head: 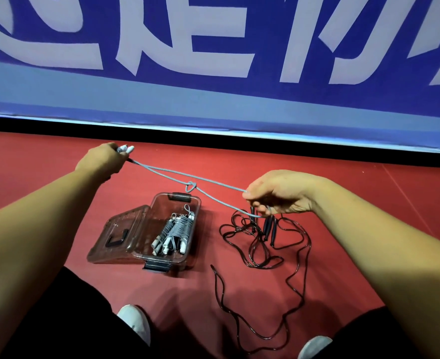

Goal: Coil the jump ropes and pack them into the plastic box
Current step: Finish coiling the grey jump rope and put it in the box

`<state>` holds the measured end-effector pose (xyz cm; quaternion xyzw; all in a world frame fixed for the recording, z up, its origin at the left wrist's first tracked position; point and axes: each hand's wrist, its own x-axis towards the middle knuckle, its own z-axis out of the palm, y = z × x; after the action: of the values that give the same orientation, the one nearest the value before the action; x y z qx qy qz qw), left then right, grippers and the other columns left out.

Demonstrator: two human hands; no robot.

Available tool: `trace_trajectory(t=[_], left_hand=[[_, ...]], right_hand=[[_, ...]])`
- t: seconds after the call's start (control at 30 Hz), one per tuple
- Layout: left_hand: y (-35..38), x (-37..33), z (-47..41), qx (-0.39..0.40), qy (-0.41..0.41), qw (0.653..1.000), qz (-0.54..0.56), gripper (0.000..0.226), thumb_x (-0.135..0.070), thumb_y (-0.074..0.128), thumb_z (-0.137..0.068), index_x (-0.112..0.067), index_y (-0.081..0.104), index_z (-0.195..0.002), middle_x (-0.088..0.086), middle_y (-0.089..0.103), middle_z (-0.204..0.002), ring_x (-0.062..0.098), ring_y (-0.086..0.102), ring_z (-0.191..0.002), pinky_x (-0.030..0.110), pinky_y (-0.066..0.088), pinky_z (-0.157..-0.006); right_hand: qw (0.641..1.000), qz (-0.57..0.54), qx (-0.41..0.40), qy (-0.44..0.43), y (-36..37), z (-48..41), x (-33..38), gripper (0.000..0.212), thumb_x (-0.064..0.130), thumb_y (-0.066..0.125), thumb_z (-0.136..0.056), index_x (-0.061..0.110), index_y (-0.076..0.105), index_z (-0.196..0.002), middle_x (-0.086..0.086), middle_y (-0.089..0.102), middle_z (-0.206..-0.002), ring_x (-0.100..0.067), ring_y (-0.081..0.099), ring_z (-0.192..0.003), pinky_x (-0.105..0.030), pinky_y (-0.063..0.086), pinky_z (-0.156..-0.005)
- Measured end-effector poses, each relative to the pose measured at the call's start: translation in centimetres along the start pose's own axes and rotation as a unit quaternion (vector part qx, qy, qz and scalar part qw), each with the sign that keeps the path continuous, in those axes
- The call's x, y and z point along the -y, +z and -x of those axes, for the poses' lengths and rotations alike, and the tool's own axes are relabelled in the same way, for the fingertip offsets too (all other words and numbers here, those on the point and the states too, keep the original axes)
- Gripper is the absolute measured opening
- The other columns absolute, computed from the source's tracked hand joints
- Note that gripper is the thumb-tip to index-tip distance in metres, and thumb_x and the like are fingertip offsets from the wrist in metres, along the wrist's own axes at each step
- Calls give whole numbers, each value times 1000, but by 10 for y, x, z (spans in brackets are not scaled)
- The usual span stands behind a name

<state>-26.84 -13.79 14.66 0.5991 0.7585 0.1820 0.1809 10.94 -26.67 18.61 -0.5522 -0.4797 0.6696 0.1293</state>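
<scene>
A grey jump rope [177, 174] is stretched doubled between my hands, with a small knot in its middle above the box. My left hand [102, 159] grips its two white handles at the upper left. My right hand [278, 194] pinches the folded rope end on the right. Below, a clear plastic box [185, 257] stands with its lid [117, 234] swung open to the left. Coiled grey ropes with white handles [174, 234] lie inside. A loose black jump rope [265, 244] with black handles lies tangled on the floor to the right of the box, partly under my right hand.
The red floor [58, 161] runs to a black strip under a blue banner wall [213, 73] with white letters. My white shoes [136, 322] and dark trousers fill the bottom edge. The black rope's tail trails towards my right shoe [314, 345].
</scene>
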Motion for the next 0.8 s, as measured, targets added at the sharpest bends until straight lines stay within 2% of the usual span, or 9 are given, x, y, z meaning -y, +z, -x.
trace_trajectory(t=[0.13,0.23,0.33,0.4,0.47,0.53,0.63,0.7,0.8], left_hand=[[0,-13,11,25,-1,1000,9,42,-62,47,-94,-22,60,-103,8,63,-69,25,45,-43,23,38,-42],[-1,-39,28,62,45,997,33,45,-66,49,-91,-22,57,-95,8,62,-71,24,44,-41,22,35,-40],[4,-75,56,125,109,984,72,48,-69,51,-89,-21,56,-90,7,60,-71,21,44,-42,21,32,-38],[8,-100,78,173,143,968,112,44,-65,53,-89,-22,56,-91,4,59,-71,20,44,-44,19,31,-40],[12,-119,99,225,174,946,158,39,-60,55,-91,-22,55,-88,4,57,-70,20,44,-47,20,30,-41],[16,-132,111,257,196,923,207,26,-47,57,-95,-23,56,-85,7,56,-70,20,43,-46,20,30,-40],[20,-139,115,262,196,903,278,20,-33,59,-98,-15,57,-90,11,56,-69,21,42,-47,26,34,-44],[21,-135,109,246,185,902,303,23,-31,61,-97,-9,56,-97,12,59,-70,22,43,-51,33,34,-51],[20,-123,98,225,186,912,287,13,-29,64,-95,-20,62,-104,9,66,-73,22,45,-49,33,34,-52]], right_hand=[[978,-110,-137,-112,-9,-3,-8,15,-1,53,-94,-8,65,-102,-6,50,-64,-13,49,-55,-20,44,-48],[961,97,-239,-96,-9,-13,-12,18,-4,54,-92,-5,62,-108,-13,58,-77,-18,57,-59,-28,49,-55],[882,375,-285,-23,-2,-28,-18,55,20,62,-88,6,45,-138,-17,50,-129,-29,58,-104,-32,47,-91],[891,333,-292,-96,11,-32,-11,79,36,66,-85,13,29,-150,-11,35,-145,-26,51,-117,-30,39,-100],[931,190,-244,-193,25,-36,-2,83,41,71,-84,17,30,-151,-3,36,-151,-17,47,-129,-26,32,-106],[959,58,-160,-228,41,-43,1,63,32,72,-84,13,49,-140,-2,52,-142,-8,54,-122,-26,37,-109],[969,-93,-75,-217,61,-47,-3,13,11,61,-93,3,65,-102,-12,70,-89,-8,66,-70,-19,53,-73],[968,-150,-52,-195,67,-45,-5,14,10,51,-99,3,61,-92,-6,57,-58,-18,61,-55,-32,53,-68],[973,-111,-87,-185,63,-42,0,16,15,43,-103,5,54,-96,4,32,-48,-8,30,-38,-20,30,-42]])
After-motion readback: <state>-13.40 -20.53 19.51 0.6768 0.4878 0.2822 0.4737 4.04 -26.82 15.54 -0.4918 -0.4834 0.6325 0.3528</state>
